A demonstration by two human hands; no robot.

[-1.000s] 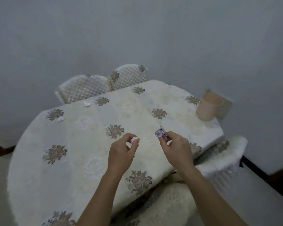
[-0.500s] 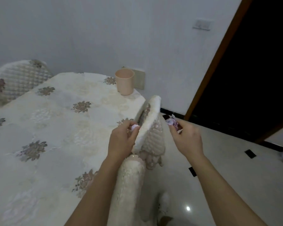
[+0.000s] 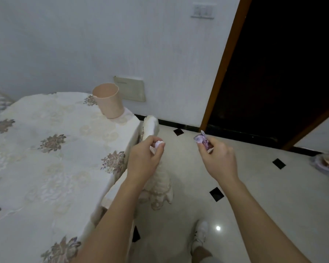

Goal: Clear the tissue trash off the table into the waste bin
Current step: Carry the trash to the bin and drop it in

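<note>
Tissue wads (image 3: 159, 144) in both hands (image 3: 143, 160)

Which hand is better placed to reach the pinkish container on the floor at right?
Right, probably. The right hand, pinching a purple scrap, is over open floor, nearer the container. The left hand, pinching a white wad, is beside the chair back, farther away. I cannot confirm it is the bin.

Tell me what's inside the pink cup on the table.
Only the upper inner wall of the pink cup shows, and it looks bare. Its bottom is hidden by the near rim, so any contents there cannot be seen. It stands on the table corner.
</note>
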